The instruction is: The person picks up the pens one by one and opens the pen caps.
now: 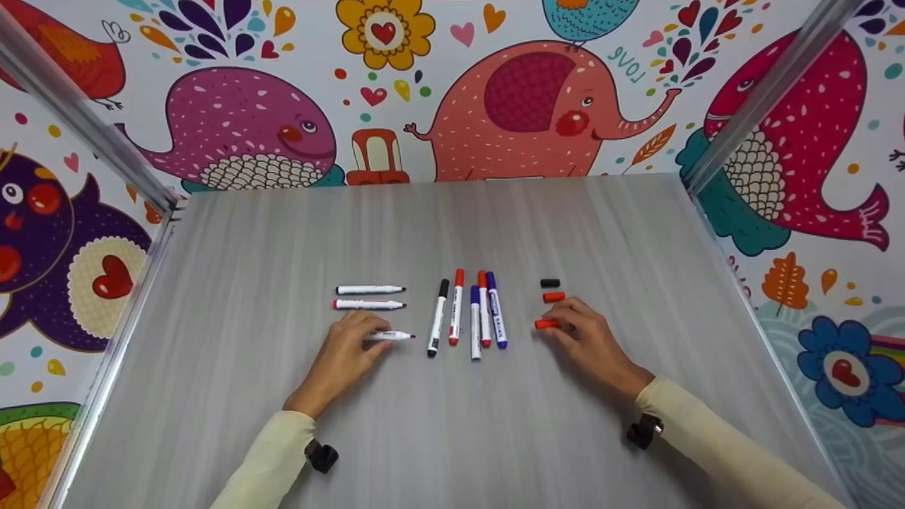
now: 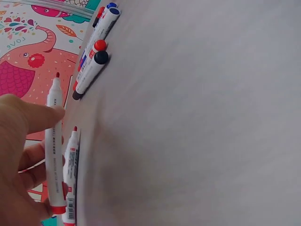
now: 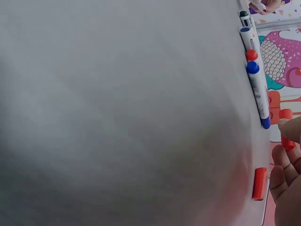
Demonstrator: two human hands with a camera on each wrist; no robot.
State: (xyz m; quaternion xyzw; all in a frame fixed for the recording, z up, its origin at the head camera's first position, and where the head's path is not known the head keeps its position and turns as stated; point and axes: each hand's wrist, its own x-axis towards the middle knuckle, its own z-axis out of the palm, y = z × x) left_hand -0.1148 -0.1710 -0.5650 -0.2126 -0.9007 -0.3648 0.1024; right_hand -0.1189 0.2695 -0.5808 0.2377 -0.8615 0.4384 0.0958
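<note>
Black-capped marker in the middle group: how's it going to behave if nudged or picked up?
Likely rolls sideways: the black-capped marker has a round-looking barrel and lies flat on the table. Nudged right, it may bump the red-capped marker beside it. Probably stiff and light, since the slim barrel looks like hard plastic.

Uncapped marker [image 2: 54, 150], apparently red-tipped; red cap [image 1: 545, 324]
</note>
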